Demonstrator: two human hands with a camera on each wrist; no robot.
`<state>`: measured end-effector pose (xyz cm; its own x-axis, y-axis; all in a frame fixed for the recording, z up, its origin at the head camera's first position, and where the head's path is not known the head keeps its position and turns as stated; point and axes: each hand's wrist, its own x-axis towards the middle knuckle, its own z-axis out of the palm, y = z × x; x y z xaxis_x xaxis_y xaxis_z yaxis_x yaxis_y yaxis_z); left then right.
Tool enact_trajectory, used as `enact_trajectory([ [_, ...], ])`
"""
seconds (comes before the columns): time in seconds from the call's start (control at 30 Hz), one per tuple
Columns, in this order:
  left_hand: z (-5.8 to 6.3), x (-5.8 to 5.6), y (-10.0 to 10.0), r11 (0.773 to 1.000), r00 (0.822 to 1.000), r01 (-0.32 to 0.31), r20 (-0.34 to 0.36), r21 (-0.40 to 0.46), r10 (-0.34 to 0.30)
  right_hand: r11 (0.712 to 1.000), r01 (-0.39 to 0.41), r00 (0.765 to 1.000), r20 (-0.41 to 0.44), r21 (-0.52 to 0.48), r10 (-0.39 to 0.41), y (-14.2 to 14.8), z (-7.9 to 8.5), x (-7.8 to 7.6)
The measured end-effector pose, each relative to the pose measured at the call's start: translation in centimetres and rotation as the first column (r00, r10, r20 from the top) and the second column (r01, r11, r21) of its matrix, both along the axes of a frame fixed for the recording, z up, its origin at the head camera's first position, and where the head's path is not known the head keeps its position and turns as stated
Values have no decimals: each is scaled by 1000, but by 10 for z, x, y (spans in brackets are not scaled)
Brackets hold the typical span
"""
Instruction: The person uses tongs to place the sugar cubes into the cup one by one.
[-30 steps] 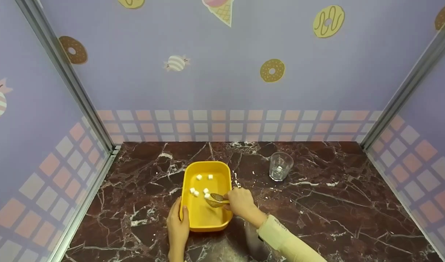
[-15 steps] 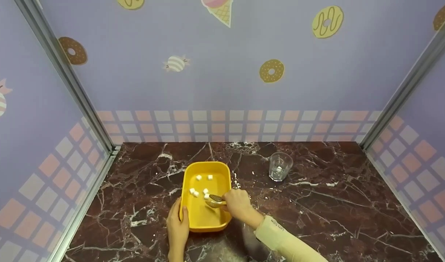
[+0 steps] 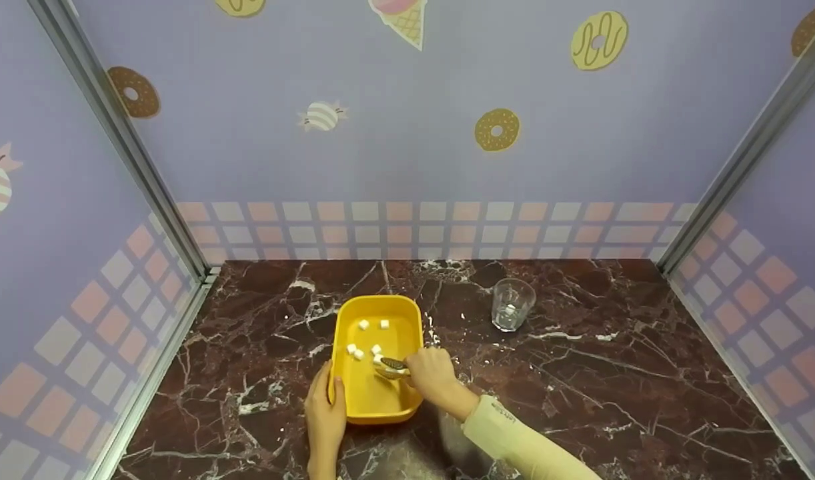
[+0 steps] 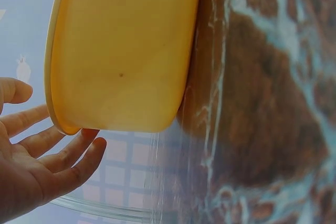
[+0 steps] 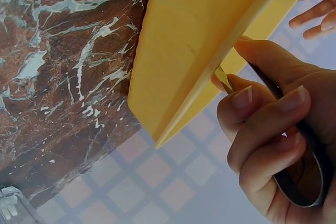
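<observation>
A yellow plastic tub (image 3: 381, 400) stands on the marble counter, with several small white cubes (image 3: 359, 354) on its floor. At its left side my left hand (image 3: 326, 413) holds the rim, thumb over the edge and fingers along the outer wall. My right hand (image 3: 435, 380) grips a pair of metal tongs (image 5: 316, 166) with perforated scoop-shaped ends. Those ends (image 3: 392, 365) are down in the tub, beside a white cube (image 3: 377, 359). Whether a cube lies between them is hard to see. In the right wrist view the tub's wall hides the tong ends.
To the right and behind the tub, a clear drinking glass (image 3: 513, 307) has something white at its bottom. The dark red marble counter (image 3: 581, 400) has white veins. Patterned lilac panels (image 3: 407, 147) enclose the back and sides.
The tong ends have drawn nearer each other, and my right hand has moved very slightly left and down. My left hand, the tub and the glass have stayed put.
</observation>
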<state>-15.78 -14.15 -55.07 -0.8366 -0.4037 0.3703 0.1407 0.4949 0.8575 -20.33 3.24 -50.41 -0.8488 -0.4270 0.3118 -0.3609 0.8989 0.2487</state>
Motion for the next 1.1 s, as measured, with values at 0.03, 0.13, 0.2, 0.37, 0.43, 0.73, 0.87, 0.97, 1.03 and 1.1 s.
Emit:
enact_trajectory([
  [0.03, 0, 0, 0, 1000, 1000, 3, 5, 3, -3, 1000, 1, 1000, -10, 8, -1, 0, 0, 0],
  [0.13, 1, 0, 0, 1000, 1000, 5, 9, 7, -5, 1000, 3, 1000, -19, 18, -3, -1, -1, -1],
  [0.2, 0, 0, 0, 1000, 1000, 3, 7, 4, -3, 1000, 3, 1000, -15, 17, -3, -1, -2, -1],
  [0.37, 0, 0, 0, 1000, 1000, -6, -6, -4, 6, 1000, -1, 1000, 5, 10, 1, 0, -2, -2],
  [0.43, 0, 0, 0, 1000, 1000, -6, -11, -7, 6, 1000, -2, 1000, 10, 8, 2, 0, -2, -2],
  [0.73, 0, -1, 1, 1000, 1000, -8, -28, -9, 8, 999, -23, 999, 43, -49, 25, 4, 3, -1],
  [0.87, 0, 0, 1, 1000, 999, -13, -34, -20, 12, 996, -37, 998, 49, -77, 41, 7, 7, -2],
  [0.97, 1, 0, 1, 1000, 1000, -13, -23, -19, 12, 994, -43, 998, 49, -103, 48, 11, 9, -3],
  [1.03, 1, 1, 1, 1000, 1000, -11, -14, -16, 11, 992, -38, 997, 61, -120, 46, 14, 11, -4],
  [1.1, 2, 1, 1, 1000, 1000, -10, -7, -15, 10, 989, -31, 996, 79, -144, 43, 17, 14, -5],
])
